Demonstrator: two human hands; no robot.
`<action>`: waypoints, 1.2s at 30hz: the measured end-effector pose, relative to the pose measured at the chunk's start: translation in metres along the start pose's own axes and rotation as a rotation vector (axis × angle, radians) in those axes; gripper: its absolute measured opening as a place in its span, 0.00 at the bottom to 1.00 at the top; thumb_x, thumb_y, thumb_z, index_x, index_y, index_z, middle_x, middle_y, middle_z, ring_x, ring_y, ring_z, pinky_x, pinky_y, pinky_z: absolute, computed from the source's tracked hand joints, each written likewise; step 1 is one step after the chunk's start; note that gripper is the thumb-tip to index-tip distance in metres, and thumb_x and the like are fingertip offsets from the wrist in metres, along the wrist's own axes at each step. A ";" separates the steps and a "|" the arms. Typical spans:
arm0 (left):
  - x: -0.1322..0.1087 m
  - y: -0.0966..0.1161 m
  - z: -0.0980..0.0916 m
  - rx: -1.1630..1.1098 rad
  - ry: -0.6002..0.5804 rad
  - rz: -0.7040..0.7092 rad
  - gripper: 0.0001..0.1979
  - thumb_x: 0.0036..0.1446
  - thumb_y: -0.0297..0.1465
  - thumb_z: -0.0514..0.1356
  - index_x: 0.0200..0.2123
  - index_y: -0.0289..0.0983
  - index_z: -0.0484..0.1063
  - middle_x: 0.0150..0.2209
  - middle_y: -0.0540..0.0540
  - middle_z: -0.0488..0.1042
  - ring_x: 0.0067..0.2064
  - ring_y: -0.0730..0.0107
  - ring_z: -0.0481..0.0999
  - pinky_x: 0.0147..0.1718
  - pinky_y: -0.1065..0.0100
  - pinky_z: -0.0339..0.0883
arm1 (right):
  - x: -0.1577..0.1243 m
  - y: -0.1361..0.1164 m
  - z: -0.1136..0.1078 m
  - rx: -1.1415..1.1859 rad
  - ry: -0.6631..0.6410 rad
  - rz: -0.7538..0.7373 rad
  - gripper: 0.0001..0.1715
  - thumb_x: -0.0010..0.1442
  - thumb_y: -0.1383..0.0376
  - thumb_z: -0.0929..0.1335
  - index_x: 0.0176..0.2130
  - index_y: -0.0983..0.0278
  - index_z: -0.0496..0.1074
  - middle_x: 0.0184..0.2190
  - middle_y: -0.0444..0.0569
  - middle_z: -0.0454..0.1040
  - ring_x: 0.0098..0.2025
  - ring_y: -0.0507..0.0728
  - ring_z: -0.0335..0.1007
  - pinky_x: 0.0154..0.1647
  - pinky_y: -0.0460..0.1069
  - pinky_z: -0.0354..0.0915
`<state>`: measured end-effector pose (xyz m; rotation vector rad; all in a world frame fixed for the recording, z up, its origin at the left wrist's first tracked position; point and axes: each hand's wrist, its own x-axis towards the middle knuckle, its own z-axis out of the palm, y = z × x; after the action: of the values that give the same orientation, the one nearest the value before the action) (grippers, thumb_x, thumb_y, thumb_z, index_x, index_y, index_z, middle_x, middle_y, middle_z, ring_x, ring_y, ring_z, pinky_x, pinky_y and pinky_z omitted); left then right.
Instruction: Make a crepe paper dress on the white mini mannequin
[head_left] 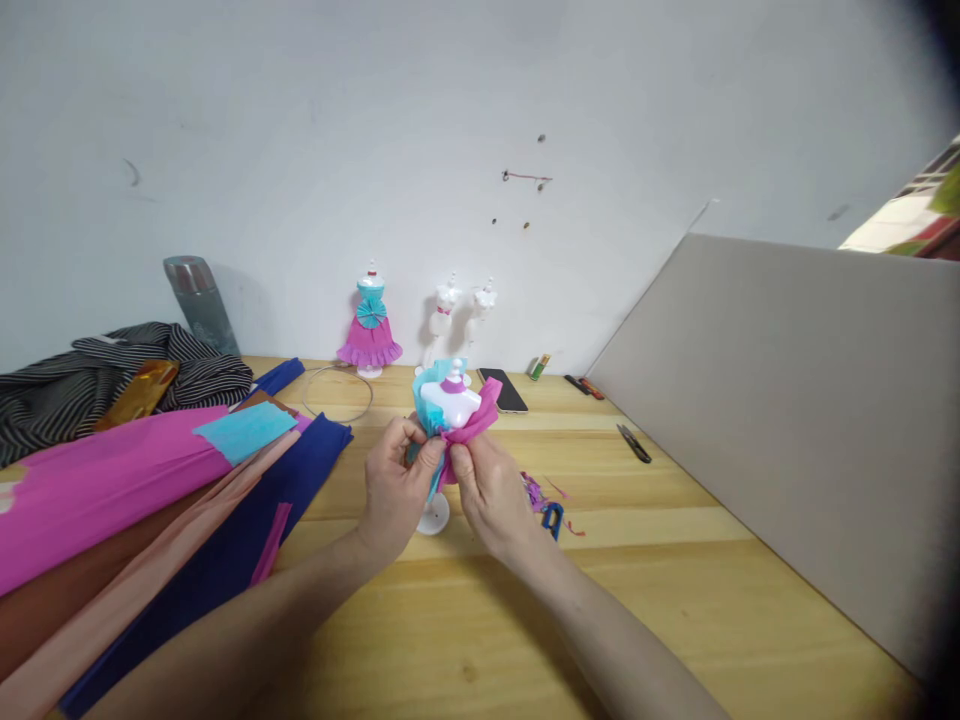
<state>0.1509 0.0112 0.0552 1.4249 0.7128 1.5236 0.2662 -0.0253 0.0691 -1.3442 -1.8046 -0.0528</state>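
**A:** Where's the small white dress form (456, 402), and who has hold of it?

**B:** Middle of the table (675, 600), a bit to the near side, between both hands. The left hand (394, 490) has its grip closed around the form's waist, over a light blue paper (427, 400) that stands up behind the bust. The right hand (491, 490) has its grip pinched on a pink crepe strip (480, 420) gathered at the same waist.

**A:** Why so tight at that one spot?

**B:** I'd judge crepe springs open unless it's pinched where it gathers. One hand steadies, the other holds the folds. The form leans towards the person. I can't tell whether its round base (433, 515) rests on the table or hangs just above it.

**A:** What's around?

**B:** Far side, by the wall: a finished form in a pink skirt (369, 335) and two bare forms (461, 310), with a phone (504, 390) near them. On the left lie long crepe sheets (97, 490) in pink, peach and navy, with a striped cloth (112, 375) and a flask (199, 300) beyond. Just right of the hands are blue-handled scissors (553, 518) among paper scraps. Black snips (634, 443) lie further right, near a grey board (787, 420).

**A:** Anything in the way?

**B:** Only the scissors and scraps, just beside the right wrist. The sheets crowd the left elbow.
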 end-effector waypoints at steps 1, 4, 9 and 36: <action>0.000 0.000 0.000 -0.005 0.002 -0.005 0.12 0.53 0.31 0.61 0.23 0.38 0.60 0.21 0.56 0.61 0.23 0.78 0.61 0.23 0.75 0.57 | 0.000 0.001 0.001 -0.011 -0.003 -0.005 0.15 0.67 0.64 0.55 0.34 0.63 0.66 0.29 0.51 0.69 0.33 0.58 0.64 0.32 0.51 0.58; 0.000 0.000 0.001 -0.004 0.017 0.003 0.11 0.53 0.31 0.61 0.23 0.38 0.61 0.21 0.56 0.61 0.23 0.78 0.61 0.23 0.75 0.57 | 0.000 0.002 0.002 -0.034 -0.003 -0.002 0.15 0.67 0.64 0.56 0.34 0.63 0.67 0.29 0.51 0.69 0.33 0.59 0.64 0.33 0.51 0.58; -0.001 -0.007 0.000 0.012 0.019 0.042 0.10 0.54 0.32 0.61 0.24 0.38 0.63 0.24 0.54 0.65 0.27 0.76 0.65 0.27 0.73 0.61 | 0.002 0.002 0.003 0.103 0.020 0.038 0.16 0.67 0.63 0.56 0.33 0.62 0.67 0.31 0.51 0.69 0.36 0.58 0.65 0.34 0.51 0.60; 0.029 0.031 -0.015 0.080 -0.237 -0.137 0.18 0.56 0.45 0.57 0.28 0.36 0.76 0.26 0.46 0.75 0.31 0.65 0.74 0.32 0.66 0.69 | 0.014 0.027 0.008 0.510 0.033 0.357 0.22 0.62 0.52 0.59 0.22 0.62 0.59 0.19 0.42 0.57 0.23 0.52 0.53 0.24 0.47 0.56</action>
<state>0.1312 0.0259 0.0927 1.5526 0.7162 1.2087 0.2824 0.0008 0.0618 -1.2528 -1.3957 0.5374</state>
